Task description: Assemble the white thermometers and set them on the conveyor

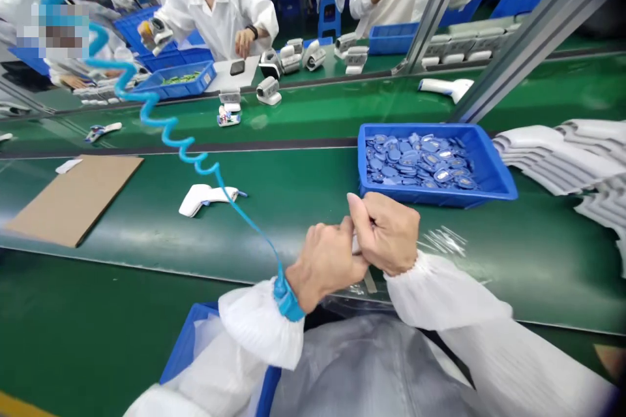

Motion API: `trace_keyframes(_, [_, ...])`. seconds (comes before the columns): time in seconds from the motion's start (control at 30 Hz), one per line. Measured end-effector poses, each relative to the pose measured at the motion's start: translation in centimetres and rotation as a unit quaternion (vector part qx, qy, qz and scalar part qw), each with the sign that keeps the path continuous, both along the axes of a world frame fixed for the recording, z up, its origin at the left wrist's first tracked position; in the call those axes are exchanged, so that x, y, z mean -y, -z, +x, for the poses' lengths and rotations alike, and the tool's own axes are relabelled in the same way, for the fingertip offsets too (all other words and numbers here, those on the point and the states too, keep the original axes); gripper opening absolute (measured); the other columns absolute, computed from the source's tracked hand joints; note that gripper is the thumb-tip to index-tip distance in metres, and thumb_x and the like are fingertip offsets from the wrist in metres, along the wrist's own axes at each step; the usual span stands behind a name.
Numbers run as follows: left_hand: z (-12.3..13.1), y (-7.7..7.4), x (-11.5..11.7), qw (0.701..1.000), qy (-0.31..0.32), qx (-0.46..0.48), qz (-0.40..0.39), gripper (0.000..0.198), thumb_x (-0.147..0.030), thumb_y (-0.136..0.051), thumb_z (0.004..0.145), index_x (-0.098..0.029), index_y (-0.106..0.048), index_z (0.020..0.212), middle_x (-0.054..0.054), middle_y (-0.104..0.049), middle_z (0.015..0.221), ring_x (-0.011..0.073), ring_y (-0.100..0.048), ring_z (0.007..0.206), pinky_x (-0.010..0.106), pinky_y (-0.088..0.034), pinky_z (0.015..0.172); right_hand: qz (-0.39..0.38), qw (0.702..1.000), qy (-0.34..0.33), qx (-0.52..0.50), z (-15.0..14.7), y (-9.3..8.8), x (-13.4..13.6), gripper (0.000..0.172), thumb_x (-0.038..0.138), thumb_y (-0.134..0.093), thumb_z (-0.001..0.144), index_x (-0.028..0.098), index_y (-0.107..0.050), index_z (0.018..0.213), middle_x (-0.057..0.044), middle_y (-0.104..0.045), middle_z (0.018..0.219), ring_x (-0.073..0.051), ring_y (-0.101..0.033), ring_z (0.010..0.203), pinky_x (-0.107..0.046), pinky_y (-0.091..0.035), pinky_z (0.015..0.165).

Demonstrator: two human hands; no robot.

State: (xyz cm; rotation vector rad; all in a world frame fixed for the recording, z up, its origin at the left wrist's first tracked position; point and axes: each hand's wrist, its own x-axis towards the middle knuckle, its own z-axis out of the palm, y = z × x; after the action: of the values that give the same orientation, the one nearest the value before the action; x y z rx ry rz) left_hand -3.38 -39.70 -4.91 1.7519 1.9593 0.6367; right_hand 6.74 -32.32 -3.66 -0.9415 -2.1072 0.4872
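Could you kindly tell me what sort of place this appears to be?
It looks like a factory electronics assembly line: a long green conveyor belt, a blue plastic tray of small blue parts, a coiled blue anti-static wrist strap, and a co-worker in a white smock.

Long green factory workbenches (274,208)

a small white piece (355,245), mostly hidden, sits pinched between the left hand (325,265) and right hand (386,233), only its edge showing.
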Motion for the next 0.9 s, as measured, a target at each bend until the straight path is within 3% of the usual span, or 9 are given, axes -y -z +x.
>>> trace_keyframes(0.1, [0.3, 0.1, 0.0, 0.995, 0.04, 0.096, -0.006, 0.024, -0.032, -0.06, 0.086, -0.016, -0.066, 0.103, 0.009, -0.076, 0.087, 0.0246, -0.071, 0.07, 0.031, -0.051, 0.061, -0.005, 1.0, 0.01, 0.023, 0.9, -0.3, 0.1, 0.055, 0.042, -0.042, 0.101, 0.022, -0.034, 0.051, 0.0, -0.042, 0.05, -0.011, -0.04, 0.051, -0.031, -0.027, 0.056])
trace_keyframes(0.17, [0.5, 0.1, -0.1, 0.991, 0.075, 0.108, -0.014, 0.024, -0.03, -0.059, 0.086, -0.017, -0.066, 0.105, 0.008, -0.076, 0.086, 0.0235, -0.071, 0.07, 0.03, -0.05, 0.06, 0.0, 0.999, 0.002, 0.044, 1.0, -0.4, 0.1, 0.055, 0.044, -0.043, 0.101, 0.022, -0.038, 0.051, 0.0, -0.045, 0.051, -0.012, -0.042, 0.052, -0.032, -0.027, 0.056])
trace_keyframes(0.3, [0.3, 0.0, -0.5, 0.999, 0.029, 0.011, -0.011, 0.033, -0.033, -0.062, 0.083, -0.012, -0.067, 0.107, 0.014, -0.075, 0.087, 0.0313, -0.071, 0.074, 0.038, -0.052, 0.067, 0.008, 1.0, 0.013, 0.015, 0.3, 0.2, -0.4, 0.056, 0.042, -0.039, 0.1, 0.024, -0.033, 0.047, -0.001, -0.043, 0.046, -0.012, -0.037, 0.047, -0.034, -0.025, 0.054])
trace_keyframes(0.37, [-0.1, -0.1, -0.6, 0.998, 0.024, 0.059, -0.017, 0.03, -0.035, -0.064, 0.085, -0.013, -0.067, 0.104, 0.011, -0.075, 0.088, 0.028, -0.071, 0.073, 0.035, -0.05, 0.066, 0.0, 0.999, 0.045, -0.009, 0.3, 0.3, -0.8, 0.056, 0.042, -0.04, 0.1, 0.025, -0.033, 0.046, -0.001, -0.042, 0.045, -0.012, -0.036, 0.045, -0.034, -0.026, 0.053])
trace_keyframes(0.5, [-0.5, 0.2, -0.2, 0.982, 0.008, 0.185, -0.026, 0.029, -0.044, -0.069, 0.086, -0.018, -0.063, 0.095, 0.003, -0.073, 0.082, 0.0179, -0.066, 0.066, 0.025, -0.042, 0.053, -0.018, 0.995, 0.09, -0.026, 1.2, 0.3, -1.0, 0.053, 0.042, -0.045, 0.101, 0.022, -0.047, 0.052, -0.001, -0.048, 0.05, -0.012, -0.041, 0.049, -0.032, -0.029, 0.055])
trace_keyframes(0.7, [1.6, 1.7, 0.2, 0.995, -0.05, 0.072, 0.037, 0.023, -0.037, -0.066, 0.085, -0.016, -0.059, 0.091, 0.006, -0.069, 0.072, 0.0212, -0.065, 0.059, 0.029, -0.038, 0.054, -0.056, 0.997, 0.047, -0.012, 1.0, 0.6, -0.9, 0.055, 0.042, -0.042, 0.1, 0.023, -0.055, 0.05, -0.006, -0.059, 0.053, -0.019, -0.055, 0.055, -0.034, -0.034, 0.06])
trace_keyframes(0.8, [0.8, 0.9, 0.9, 0.995, -0.063, 0.076, 0.033, 0.023, -0.04, -0.067, 0.086, -0.018, -0.058, 0.087, 0.002, -0.067, 0.068, 0.0178, -0.062, 0.055, 0.028, -0.036, 0.052, -0.091, 0.996, -0.012, 0.01, 1.0, -0.2, -1.9, 0.056, 0.045, -0.044, 0.1, 0.022, -0.059, 0.051, -0.004, -0.061, 0.054, -0.017, -0.058, 0.056, -0.032, -0.037, 0.06])
trace_keyframes(0.9, [-2.1, -0.8, 2.4, 0.995, -0.065, 0.066, 0.028, 0.024, -0.042, -0.068, 0.089, -0.02, -0.059, 0.085, -0.002, -0.066, 0.069, 0.0152, -0.061, 0.058, 0.026, -0.04, 0.056, -0.127, 0.988, -0.033, 0.077, 1.8, -1.4, -5.6, 0.053, 0.048, -0.044, 0.101, 0.02, -0.067, 0.063, -0.002, -0.068, 0.063, -0.015, -0.062, 0.06, -0.029, -0.042, 0.064])
